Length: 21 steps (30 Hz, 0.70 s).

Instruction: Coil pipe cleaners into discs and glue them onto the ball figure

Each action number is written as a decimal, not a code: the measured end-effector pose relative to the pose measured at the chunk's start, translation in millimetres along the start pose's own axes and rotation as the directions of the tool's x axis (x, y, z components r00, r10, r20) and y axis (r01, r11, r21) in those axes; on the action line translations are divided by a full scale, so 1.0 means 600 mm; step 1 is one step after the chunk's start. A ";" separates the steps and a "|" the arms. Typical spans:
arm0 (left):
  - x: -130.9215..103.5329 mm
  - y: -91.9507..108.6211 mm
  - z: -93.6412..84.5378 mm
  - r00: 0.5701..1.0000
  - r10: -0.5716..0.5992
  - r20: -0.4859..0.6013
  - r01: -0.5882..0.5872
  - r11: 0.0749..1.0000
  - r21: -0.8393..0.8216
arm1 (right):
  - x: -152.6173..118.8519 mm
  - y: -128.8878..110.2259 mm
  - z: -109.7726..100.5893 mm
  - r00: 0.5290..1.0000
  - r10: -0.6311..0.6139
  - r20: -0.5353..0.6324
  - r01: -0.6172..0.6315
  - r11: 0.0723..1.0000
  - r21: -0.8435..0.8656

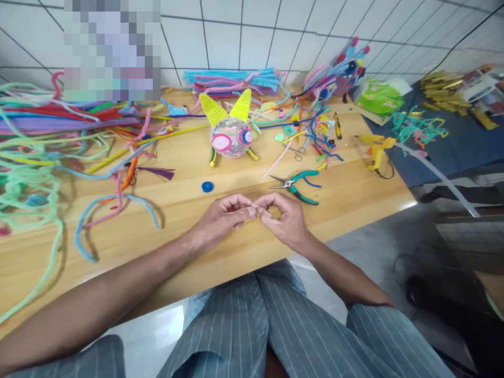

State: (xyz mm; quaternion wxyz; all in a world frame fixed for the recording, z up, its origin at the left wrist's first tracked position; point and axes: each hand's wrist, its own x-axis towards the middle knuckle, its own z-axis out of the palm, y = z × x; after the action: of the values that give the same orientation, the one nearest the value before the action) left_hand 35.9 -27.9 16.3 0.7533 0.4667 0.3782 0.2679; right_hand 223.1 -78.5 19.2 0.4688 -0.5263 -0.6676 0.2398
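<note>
Above the table's near edge, my left hand (232,211) and my right hand (281,216) meet fingertip to fingertip. Both are closed in a pinch on a tiny pinkish thing, mostly hidden by the fingers and too small to name. Just beyond them lies a flat blue coil (207,186). Green-handled pliers (295,185) rest beside my right hand, jaws pointing left. Farther back stands a clear ball figure (232,139) with yellow pipe-cleaner ears, one pink and white coiled eye, one blue and pink eye, and small legs.
Pipe cleaners (59,123) in many colours spread over the left side. A blue bundle (236,79) lies at the back. On the right are a yellow glue gun (376,149), small scissors (298,153), a yellow cutter (337,126) and another colourful figure (334,76). Tiled wall stands behind.
</note>
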 end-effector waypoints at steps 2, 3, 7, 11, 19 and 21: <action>-0.001 -0.006 0.002 1.000 -0.010 -0.028 0.009 0.999 -0.031 | -0.002 -0.001 0.005 0.999 0.017 -0.029 -0.017 1.000 0.013; -0.002 -0.008 0.002 0.999 -0.010 -0.045 0.009 0.999 -0.031 | -0.003 -0.002 0.007 0.999 0.026 -0.036 -0.026 1.000 0.014; -0.003 -0.007 0.001 0.995 0.007 -0.095 -0.004 0.999 0.039 | -0.008 0.000 0.008 0.999 0.051 0.003 -0.051 0.999 0.013; -0.003 0.001 0.004 0.994 0.026 -0.102 -0.015 0.994 0.104 | 0.002 0.011 -0.025 0.994 0.075 0.078 -0.078 0.997 0.026; 0.003 -0.001 -0.001 0.986 0.047 -0.163 -0.025 0.990 0.135 | 0.093 0.132 -0.196 0.931 0.120 -0.346 -0.212 0.947 -0.242; 0.005 -0.003 -0.004 0.983 0.055 -0.176 -0.028 0.988 0.154 | 0.103 0.177 -0.249 0.853 0.207 -0.478 -0.347 0.910 -0.225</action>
State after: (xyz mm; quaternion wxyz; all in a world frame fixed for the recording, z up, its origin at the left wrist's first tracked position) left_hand 35.4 -25.2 13.1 0.6729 0.5041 0.4539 0.2950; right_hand 404.4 -11.9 22.5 0.4821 -0.7241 -0.4877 0.0736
